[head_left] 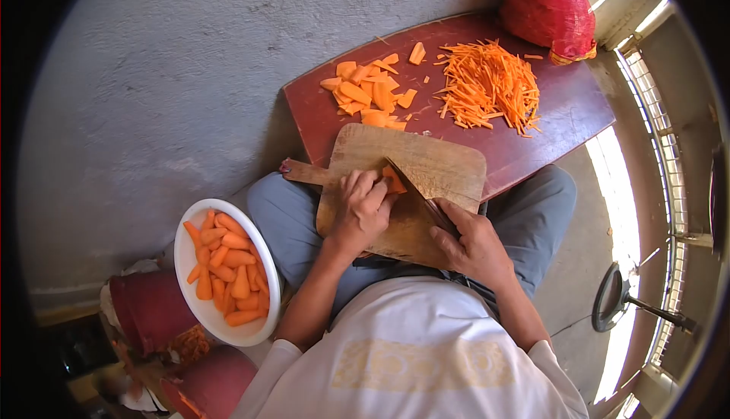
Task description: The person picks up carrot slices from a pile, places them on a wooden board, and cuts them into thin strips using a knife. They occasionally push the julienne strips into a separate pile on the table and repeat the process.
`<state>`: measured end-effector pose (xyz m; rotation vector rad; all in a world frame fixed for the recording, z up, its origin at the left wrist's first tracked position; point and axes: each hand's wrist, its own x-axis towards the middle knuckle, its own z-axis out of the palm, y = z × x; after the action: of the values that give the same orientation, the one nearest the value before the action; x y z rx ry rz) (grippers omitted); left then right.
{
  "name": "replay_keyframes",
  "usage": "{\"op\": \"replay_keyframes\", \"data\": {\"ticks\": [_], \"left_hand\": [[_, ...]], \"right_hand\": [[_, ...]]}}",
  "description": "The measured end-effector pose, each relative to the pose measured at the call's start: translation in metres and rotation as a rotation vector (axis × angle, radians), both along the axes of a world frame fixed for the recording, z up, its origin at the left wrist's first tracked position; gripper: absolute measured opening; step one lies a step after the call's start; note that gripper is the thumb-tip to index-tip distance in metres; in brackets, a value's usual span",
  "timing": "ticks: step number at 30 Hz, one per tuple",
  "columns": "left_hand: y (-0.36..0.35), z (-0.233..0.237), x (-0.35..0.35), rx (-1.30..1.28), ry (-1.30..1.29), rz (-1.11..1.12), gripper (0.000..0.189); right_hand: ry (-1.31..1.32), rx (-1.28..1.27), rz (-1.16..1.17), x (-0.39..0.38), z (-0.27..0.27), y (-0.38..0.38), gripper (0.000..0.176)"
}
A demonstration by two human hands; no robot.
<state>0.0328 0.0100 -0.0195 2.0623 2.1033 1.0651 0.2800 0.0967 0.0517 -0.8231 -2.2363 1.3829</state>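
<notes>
A wooden cutting board (pixel 449 159) lies across my lap, its front edge by my shirt and its handle pointing left. My left hand (pixel 363 212) presses a piece of carrot (pixel 395 181) down on the board with bent fingers. In my right hand (pixel 476 241) is a knife (pixel 411 185), gripped by its handle, with the blade slanting up and left against the right side of the carrot piece. Beyond the board, carrot slices (pixel 367 88) lie in a loose group on the red table, and a heap of carrot strips (pixel 490 84) sits to their right.
A white basin (pixel 182 255) of peeled carrots stands at my left. The red table (pixel 566 103) carries a red mesh sack (pixel 546 4) at its far right corner. Dark red buckets (pixel 152 309) are at lower left. A grey wall (pixel 175 77) rises behind the table.
</notes>
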Motion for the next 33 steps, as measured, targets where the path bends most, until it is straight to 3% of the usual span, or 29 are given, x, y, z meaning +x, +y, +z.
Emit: {"op": "replay_keyframes", "data": {"ticks": [9, 16, 23, 29, 33], "left_hand": [[0.001, 0.004, 0.009, 0.013, -0.026, -0.031, 0.014], [0.004, -0.005, 0.005, 0.000, 0.079, -0.134, 0.019], [0.002, 0.006, 0.000, -0.046, 0.055, -0.177, 0.027], [0.003, 0.001, -0.001, -0.035, -0.006, -0.171, 0.031], [0.001, -0.002, -0.004, -0.043, -0.026, -0.186, 0.032]], "right_hand": [[-0.051, -0.049, 0.037, -0.002, 0.000, 0.004, 0.047], [-0.031, 0.009, 0.017, -0.001, 0.001, -0.012, 0.054], [-0.220, 0.081, 0.074, -0.001, 0.022, -0.022, 0.058], [-0.331, 0.089, 0.091, -0.002, 0.031, -0.028, 0.057], [-0.265, 0.162, 0.092, -0.020, 0.011, -0.018, 0.051]]}}
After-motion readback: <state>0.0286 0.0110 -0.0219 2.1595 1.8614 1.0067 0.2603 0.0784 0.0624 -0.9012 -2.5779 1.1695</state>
